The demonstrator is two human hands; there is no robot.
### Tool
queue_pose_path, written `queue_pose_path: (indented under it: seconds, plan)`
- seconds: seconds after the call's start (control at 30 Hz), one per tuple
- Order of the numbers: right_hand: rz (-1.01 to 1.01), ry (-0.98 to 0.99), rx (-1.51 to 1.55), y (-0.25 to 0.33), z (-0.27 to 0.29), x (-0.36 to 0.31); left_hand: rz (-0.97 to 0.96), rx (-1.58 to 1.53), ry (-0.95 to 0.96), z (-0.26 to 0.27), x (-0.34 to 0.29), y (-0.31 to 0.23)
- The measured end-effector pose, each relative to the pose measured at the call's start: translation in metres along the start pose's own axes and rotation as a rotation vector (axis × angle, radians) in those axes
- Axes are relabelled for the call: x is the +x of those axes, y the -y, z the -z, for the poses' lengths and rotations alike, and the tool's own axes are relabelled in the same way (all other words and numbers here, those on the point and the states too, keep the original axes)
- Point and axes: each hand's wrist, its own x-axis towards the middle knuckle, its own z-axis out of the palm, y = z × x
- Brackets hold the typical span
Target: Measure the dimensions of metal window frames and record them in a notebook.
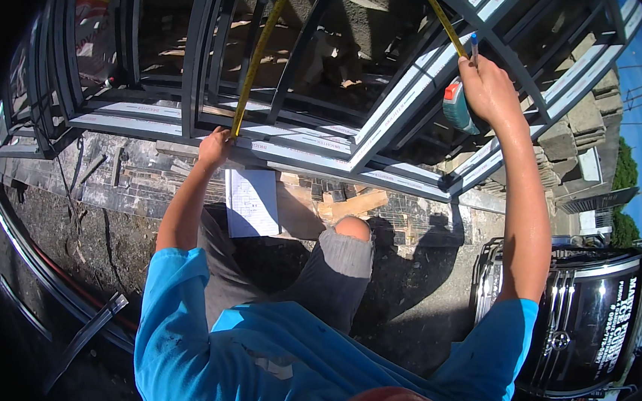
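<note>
On my feed, the yellow tape (260,52) ran over the grey frame (391,123): left grip (216,147) pinching it at the frame's near rail (302,151), right grip (488,93) clutching tape and pen (474,47) farther right, notebook (251,202) just this side.

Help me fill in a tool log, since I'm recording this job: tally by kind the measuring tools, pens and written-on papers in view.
Tape measure (seemingly one yellow blade, two stretches showing): 1
Blue-tipped pen: 1
Written-on paper: 1
Total: 3
</note>
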Motion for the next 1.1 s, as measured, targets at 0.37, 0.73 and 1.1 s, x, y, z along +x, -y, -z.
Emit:
queue_pose_path:
  seconds: [0.37, 0.73, 1.1]
  plan:
    - [0.002, -0.013, 0.019, -0.013, -0.015, 0.005, 0.031, 0.056, 0.020, 0.006, 0.002, -0.014]
    - [-0.047, 0.126, 0.401, -0.066, -0.055, -0.040, -0.012, -0.040, 0.054, -0.005, -0.019, -0.051]
    - [-0.981, 0.340, 1.282, -0.198, -0.278, -0.485, 0.031, -0.517, -0.166, 0.060, -0.068, -0.160]
